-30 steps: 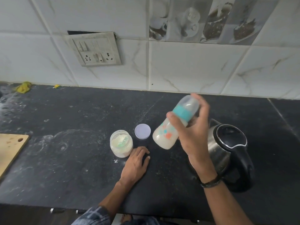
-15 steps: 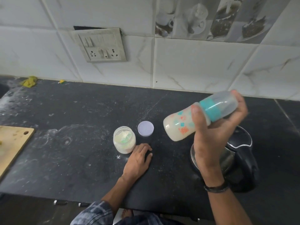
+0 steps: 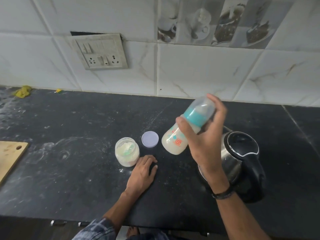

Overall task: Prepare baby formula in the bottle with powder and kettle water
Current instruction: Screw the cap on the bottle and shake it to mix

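Nearest to us, our left hand (image 3: 142, 174) rests on the dark counter (image 3: 69, 179) with its fingers relaxed and holding nothing, just beside the powder jar (image 3: 127, 151) (whether it touches the glass we cannot tell); we judge it is there only to steady us. Above and to the right, our right hand (image 3: 204, 141) grips the bottle (image 3: 174, 144) in the air, thumb and fingers wrapped round its teal collar and clear cap. The bottle is tilted, base down towards the left, and holds milky liquid. With the cap on, it seems to be held this way for shaking the mix without spilling. Behind that hand the kettle (image 3: 240, 148) stands closed, so we judge the pouring done. The jar is open, and its lid (image 3: 150, 138) lies flat just beyond, within easy reach for closing. Farthest back, a switch plate (image 3: 100, 51) sits on the tiled wall.
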`<state>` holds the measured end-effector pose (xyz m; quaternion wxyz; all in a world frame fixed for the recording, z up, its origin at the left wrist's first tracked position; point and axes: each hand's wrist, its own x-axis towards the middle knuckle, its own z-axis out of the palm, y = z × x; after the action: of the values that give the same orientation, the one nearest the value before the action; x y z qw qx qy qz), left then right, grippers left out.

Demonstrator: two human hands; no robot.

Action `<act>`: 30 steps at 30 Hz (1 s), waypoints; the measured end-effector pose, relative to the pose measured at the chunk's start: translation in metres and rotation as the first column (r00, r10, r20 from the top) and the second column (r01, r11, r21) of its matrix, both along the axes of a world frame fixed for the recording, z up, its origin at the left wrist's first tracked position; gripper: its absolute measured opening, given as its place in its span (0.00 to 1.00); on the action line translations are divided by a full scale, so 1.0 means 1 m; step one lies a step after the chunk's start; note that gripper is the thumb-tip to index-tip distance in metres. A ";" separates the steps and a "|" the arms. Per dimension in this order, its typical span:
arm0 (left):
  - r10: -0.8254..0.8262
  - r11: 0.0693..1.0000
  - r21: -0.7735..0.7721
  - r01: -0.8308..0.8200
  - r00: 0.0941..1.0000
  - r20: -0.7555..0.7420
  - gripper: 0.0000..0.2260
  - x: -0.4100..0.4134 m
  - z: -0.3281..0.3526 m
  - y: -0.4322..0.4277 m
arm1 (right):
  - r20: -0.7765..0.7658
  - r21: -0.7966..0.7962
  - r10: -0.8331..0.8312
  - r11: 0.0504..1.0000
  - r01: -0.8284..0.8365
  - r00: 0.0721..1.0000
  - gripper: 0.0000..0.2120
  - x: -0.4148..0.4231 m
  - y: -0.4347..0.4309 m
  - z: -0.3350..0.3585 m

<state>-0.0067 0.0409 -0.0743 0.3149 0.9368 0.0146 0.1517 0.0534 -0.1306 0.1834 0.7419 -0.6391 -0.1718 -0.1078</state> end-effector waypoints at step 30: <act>0.010 1.000 0.029 -0.011 1.000 0.017 0.05 0.001 0.003 -0.003 | 0.173 0.060 -0.081 0.996 0.071 0.982 0.36 -0.001 -0.028 0.006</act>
<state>-0.0052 0.0383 -0.0715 0.3007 0.9399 0.0147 0.1613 0.0524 -0.1584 0.1894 0.7362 -0.6130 -0.2090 -0.1964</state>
